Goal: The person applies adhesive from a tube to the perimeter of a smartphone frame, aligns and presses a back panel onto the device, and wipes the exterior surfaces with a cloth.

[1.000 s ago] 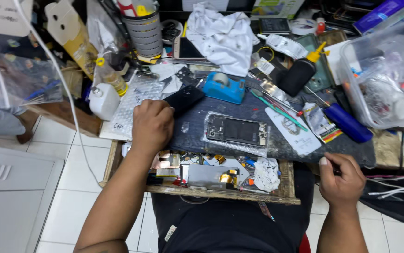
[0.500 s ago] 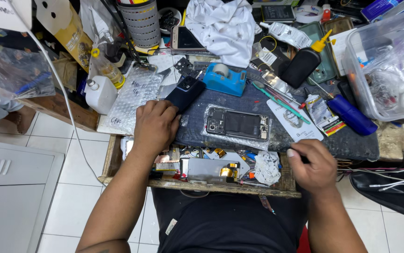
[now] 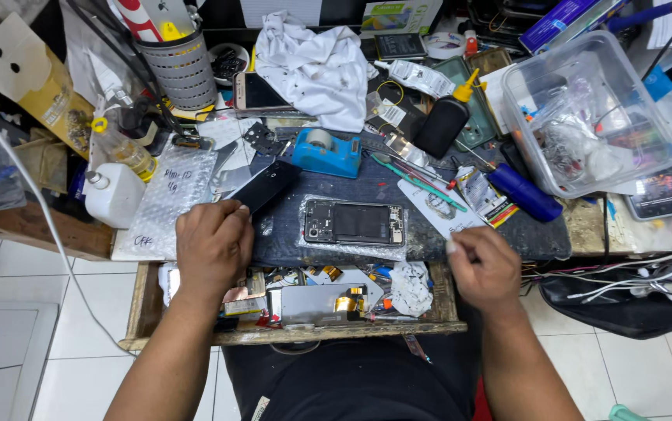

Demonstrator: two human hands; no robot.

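Moved since earlier: your right hand (image 3: 485, 269) has come in from the right edge of the wooden tray and now sits at the near right corner of the dark mat; your left hand (image 3: 213, 245) has barely shifted.
Right hand: your fingers are curled in loosely, thumb and forefinger pinched together at the top left of the fist. You may have something very small between them, but it is too small to tell.
Left hand: you rest it knuckles up at the near left corner of the dark mat (image 3: 460, 230), fingers bent, tips touching the near end of the black phone (image 3: 266, 187). It presses on rather than grips that phone.
Opened phone: the opened phone (image 3: 354, 223), back off and insides showing, lies flat in the middle of the mat on a clear plastic sheet, between your two hands.
Direction from the right hand: up and to the left, near but not touching.
Direction from the left hand: to the right, just past your knuckles, near its camera end.
Long axis: it runs left to right, crosswise to your forearms.
Nearer hand: about even; the left looks slightly closer.
Around it: a blue tape dispenser (image 3: 325, 152) stands beyond the phone, a blue-handled tool (image 3: 523, 192) lies to the right, and the wooden tray (image 3: 142, 308) of parts sits below the surface edge.
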